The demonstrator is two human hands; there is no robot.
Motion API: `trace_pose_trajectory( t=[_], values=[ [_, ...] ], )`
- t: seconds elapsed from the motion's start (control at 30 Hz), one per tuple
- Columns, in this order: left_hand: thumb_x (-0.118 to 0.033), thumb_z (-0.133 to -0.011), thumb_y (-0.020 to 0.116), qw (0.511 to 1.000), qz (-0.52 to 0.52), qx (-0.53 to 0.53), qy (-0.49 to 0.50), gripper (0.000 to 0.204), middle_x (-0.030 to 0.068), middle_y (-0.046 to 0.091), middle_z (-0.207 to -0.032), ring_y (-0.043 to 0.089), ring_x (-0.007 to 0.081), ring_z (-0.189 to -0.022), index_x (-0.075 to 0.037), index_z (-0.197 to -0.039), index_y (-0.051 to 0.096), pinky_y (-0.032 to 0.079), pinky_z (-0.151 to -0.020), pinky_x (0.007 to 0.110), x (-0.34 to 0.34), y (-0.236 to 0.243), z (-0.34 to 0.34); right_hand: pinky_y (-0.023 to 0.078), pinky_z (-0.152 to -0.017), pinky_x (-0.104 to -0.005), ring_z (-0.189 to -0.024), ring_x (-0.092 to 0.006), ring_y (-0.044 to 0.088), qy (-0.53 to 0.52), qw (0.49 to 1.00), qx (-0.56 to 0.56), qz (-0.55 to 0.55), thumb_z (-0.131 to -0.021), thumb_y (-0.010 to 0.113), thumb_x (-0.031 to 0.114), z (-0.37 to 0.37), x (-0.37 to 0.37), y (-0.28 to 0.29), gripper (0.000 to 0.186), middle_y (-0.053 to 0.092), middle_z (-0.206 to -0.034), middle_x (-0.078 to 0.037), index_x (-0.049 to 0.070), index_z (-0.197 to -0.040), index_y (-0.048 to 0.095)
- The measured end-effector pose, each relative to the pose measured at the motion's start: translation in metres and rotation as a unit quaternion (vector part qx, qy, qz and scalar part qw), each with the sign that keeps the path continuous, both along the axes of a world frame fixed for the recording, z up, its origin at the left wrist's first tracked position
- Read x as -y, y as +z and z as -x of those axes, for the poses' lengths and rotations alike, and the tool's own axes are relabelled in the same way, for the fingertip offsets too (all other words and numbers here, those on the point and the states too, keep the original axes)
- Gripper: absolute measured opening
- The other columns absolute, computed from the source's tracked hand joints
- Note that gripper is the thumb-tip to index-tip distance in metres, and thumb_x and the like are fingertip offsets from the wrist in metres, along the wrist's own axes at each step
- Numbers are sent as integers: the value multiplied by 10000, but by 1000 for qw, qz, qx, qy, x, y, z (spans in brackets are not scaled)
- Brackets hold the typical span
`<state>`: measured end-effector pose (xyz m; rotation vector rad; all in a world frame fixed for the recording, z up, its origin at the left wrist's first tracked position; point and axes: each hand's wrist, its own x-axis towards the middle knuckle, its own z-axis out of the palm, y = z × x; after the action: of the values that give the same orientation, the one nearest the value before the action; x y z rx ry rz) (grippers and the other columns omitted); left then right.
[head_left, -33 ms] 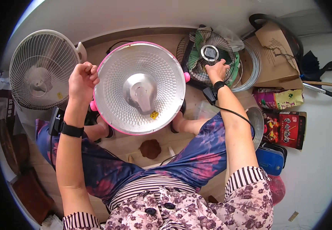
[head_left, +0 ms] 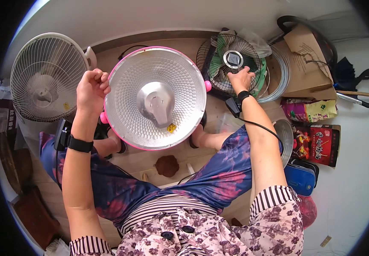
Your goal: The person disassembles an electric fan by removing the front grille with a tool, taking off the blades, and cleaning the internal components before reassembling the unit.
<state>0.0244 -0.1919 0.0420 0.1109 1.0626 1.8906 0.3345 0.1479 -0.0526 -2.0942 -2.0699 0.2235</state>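
Between my legs stands a dish-shaped electric heater (head_left: 127, 98) with a pink rim, a dimpled silver reflector and a metal cover at its centre. My left hand (head_left: 91, 91) is raised at the heater's left rim, its fingers curled in; what they hold, if anything, is hidden. To the right, my right hand (head_left: 241, 80) reaches over a small fan (head_left: 218, 59) with a black wire guard and green blades. Its fingers are spread at the guard's near right side, seemingly touching the wires. Both wrists carry black straps with small devices.
A white fan (head_left: 50, 55) stands at far left. Right of the small fan lie a wire coil (head_left: 283, 72), a cardboard box (head_left: 306, 55) and an umbrella (head_left: 346, 72). Food packages (head_left: 316, 145), a metal bowl (head_left: 283, 128) and a blue case (head_left: 299, 178) lie nearer.
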Motion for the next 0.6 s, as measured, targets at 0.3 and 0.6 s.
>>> trace_pose_trajectory(
  t=[0.3, 0.6],
  values=[
    [-110, -907, 517, 997, -21, 70, 29, 113, 50, 520, -810, 434, 99, -647, -2, -874, 529, 416, -590, 221, -6, 4, -2, 492, -863, -428, -996, -411, 561, 59, 998, 38, 3, -608, 795, 341, 2, -5, -8, 799, 397, -1196, -274, -11, -1201, 392],
    [-101, -904, 555, 999, 20, -32, -10, 131, 53, 565, -867, 499, 89, -718, 16, -961, 570, 450, -626, 217, -1, -8, -2, 497, -867, -413, -1027, -394, 550, 6, 997, 69, 46, -600, 835, 308, 14, 1, 4, 818, 370, -1226, -258, -33, -1190, 383]
  ],
)
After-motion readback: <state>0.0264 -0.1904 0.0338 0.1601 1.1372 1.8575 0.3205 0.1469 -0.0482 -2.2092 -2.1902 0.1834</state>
